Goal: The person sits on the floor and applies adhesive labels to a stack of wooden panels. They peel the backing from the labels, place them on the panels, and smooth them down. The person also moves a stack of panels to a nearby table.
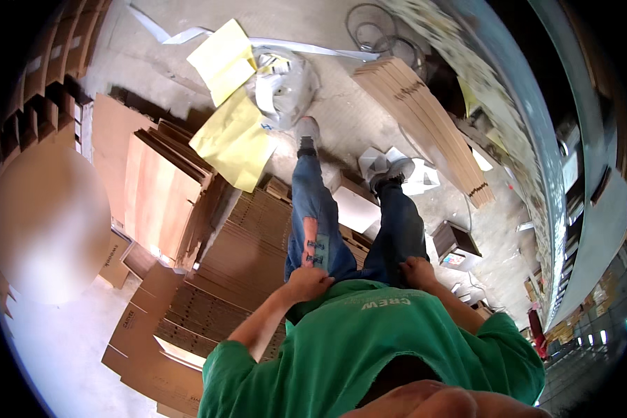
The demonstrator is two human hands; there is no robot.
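My left hand [308,283] is closed, its fingers curled in where the hem of my green shirt [369,324] meets my blue jeans [313,198]. On the other side, my right hand [416,272] is closed as well, against the upper leg of the jeans beside the hem. Whether the fingers pinch the shirt or the jeans, I cannot tell. A torn, laced patch shows on the left leg of the jeans, just ahead of my left hand. No tool or box is visible in either hand.
Stacked flat cardboard [251,244] lies close on my left, with brown panels [161,191] beyond. Ahead are yellow sheets [235,139], a clear plastic bag [283,87] and a white strap [292,46]. A long cardboard bundle [425,129] and a metal beam [529,132] are at right.
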